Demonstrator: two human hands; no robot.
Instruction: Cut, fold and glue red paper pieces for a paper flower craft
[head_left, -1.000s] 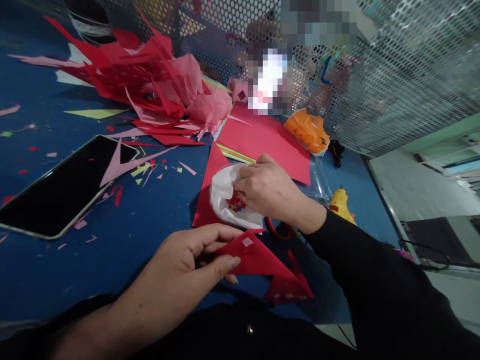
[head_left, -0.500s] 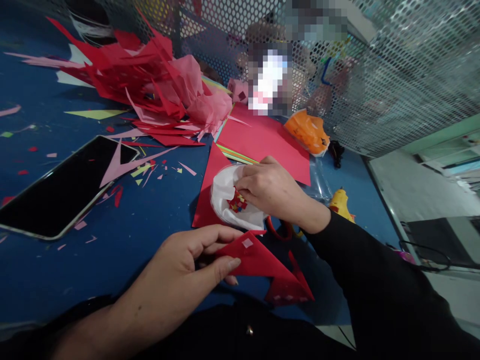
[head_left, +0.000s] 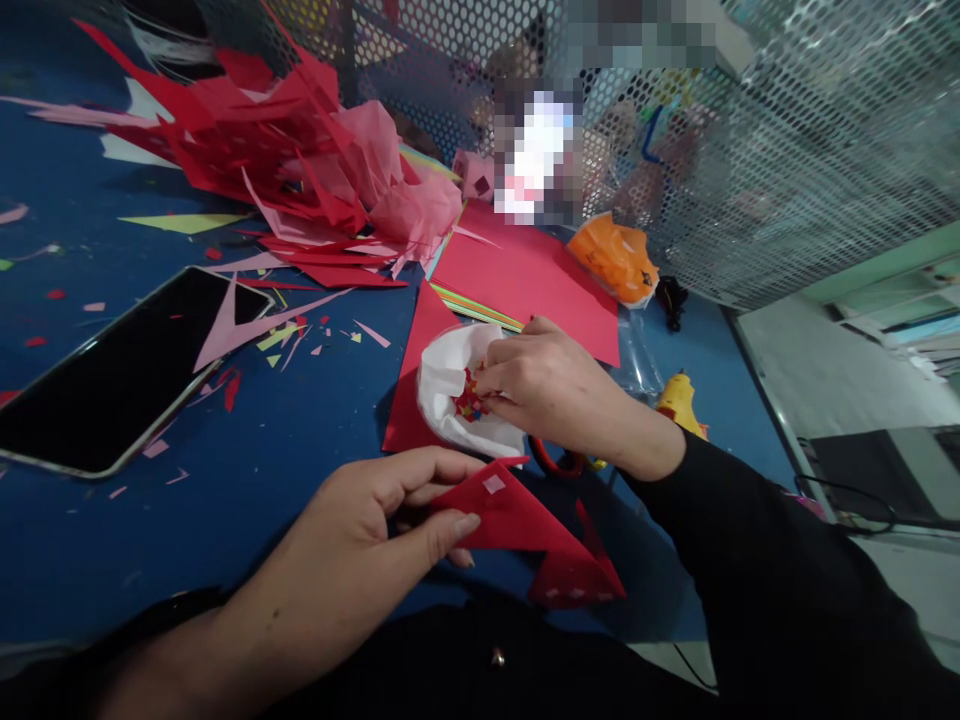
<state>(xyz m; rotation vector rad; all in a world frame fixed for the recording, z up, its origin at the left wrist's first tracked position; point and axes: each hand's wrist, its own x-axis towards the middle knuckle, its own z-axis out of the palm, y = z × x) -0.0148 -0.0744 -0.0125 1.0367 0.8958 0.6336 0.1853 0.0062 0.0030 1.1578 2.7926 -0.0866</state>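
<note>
From the left I count one phone (head_left: 112,380) lying on the blue table (head_left: 285,500), with one forked pink scrap (head_left: 225,335) across its right edge; above it lie one yellow-green sliver (head_left: 184,222) and one heap of red and pink paper (head_left: 255,140), too tangled for me to number. My left hand (head_left: 375,530) is closed to about the paper's thickness, thumb in front and fingers behind, gripping one folded red piece (head_left: 517,515) low in front of me; I count one pale square (head_left: 493,485) near its upper edge and at least three on its lower right end. Just beyond sits one white-lined bowl (head_left: 442,375), overlapping one red sheet (head_left: 405,410), with many small coloured bits (head_left: 469,395) inside. My right hand (head_left: 562,385) has curled fingers dipping into that bowl; I cannot tell how tightly the tips meet, or whether they hold a bit. Beyond it lies one stack of coloured sheets (head_left: 517,270), red uppermost, then, rightward, one orange packet (head_left: 615,260) and one yellow glue gun (head_left: 679,400).
</note>
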